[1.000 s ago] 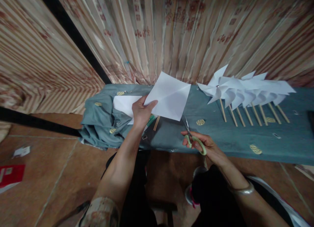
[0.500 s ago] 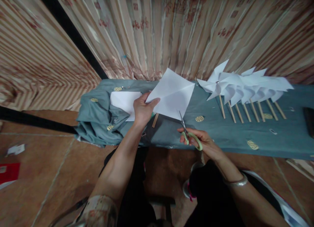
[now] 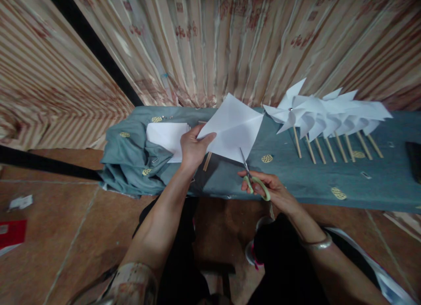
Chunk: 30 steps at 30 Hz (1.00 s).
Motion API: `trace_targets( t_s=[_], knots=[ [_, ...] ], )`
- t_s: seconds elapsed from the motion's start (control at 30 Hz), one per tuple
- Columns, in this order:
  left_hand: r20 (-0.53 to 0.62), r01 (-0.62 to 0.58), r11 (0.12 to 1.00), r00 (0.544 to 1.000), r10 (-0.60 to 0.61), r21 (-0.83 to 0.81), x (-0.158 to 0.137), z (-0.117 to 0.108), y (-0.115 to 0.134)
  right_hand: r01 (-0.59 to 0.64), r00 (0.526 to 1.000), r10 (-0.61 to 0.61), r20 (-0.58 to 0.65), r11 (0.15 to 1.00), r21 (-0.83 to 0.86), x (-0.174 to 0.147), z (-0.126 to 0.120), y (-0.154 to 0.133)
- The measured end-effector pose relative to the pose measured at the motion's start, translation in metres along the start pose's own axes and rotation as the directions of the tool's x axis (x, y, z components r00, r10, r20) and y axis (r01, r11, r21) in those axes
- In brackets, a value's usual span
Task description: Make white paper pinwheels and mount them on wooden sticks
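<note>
A square sheet of white paper (image 3: 233, 129) with a diagonal crease is held up by its left corner in my left hand (image 3: 194, 147), thumb on top. My right hand (image 3: 268, 186) grips a pair of scissors (image 3: 258, 185) with light green handles. The blades point up at the sheet's near corner; whether they touch the paper is hard to tell. Beneath the sheet, part of a wooden stick (image 3: 207, 161) shows. Left of my left hand lies a stack of white paper (image 3: 169, 136), partly under a fold of cloth.
Several white paper pinwheels (image 3: 312, 116) on wooden sticks overlap in a row at the right. A teal cloth (image 3: 302, 186) covers the long narrow table. Behind it hangs a patterned curtain (image 3: 210, 46). A dark object (image 3: 413, 160) lies at the right edge.
The paper in my left hand has shifted very slightly to the right. The scissors and my right hand look almost unmoved.
</note>
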<state>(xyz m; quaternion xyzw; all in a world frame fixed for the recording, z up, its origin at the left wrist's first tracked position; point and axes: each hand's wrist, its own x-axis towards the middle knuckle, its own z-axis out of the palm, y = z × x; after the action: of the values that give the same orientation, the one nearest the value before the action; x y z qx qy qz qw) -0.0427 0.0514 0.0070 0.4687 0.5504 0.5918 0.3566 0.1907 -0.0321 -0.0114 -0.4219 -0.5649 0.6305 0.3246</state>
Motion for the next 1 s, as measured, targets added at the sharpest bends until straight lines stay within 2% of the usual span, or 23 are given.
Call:
trace_targets(
  t_s=[0.27,0.6,1.0],
  knots=[
    [0.006,0.009,1.000,1.000,-0.008,-0.026,0.0010,0.0007,-0.0026,0.015,1.000,-0.014,0.009,1.000,-0.017,0.0001,0.0000,-0.0004],
    [-0.002,-0.001,1.000,1.000,0.001,-0.010,0.0008,-0.0011,-0.0003,-0.020,1.000,0.020,-0.004,0.999,0.049,-0.0002,0.0011,0.0031],
    [0.009,0.029,0.998,1.000,-0.028,-0.049,0.0011,-0.0006,-0.0031,-0.057,0.997,0.059,-0.044,0.998,0.037,-0.0006,0.0037,0.0047]
  ],
)
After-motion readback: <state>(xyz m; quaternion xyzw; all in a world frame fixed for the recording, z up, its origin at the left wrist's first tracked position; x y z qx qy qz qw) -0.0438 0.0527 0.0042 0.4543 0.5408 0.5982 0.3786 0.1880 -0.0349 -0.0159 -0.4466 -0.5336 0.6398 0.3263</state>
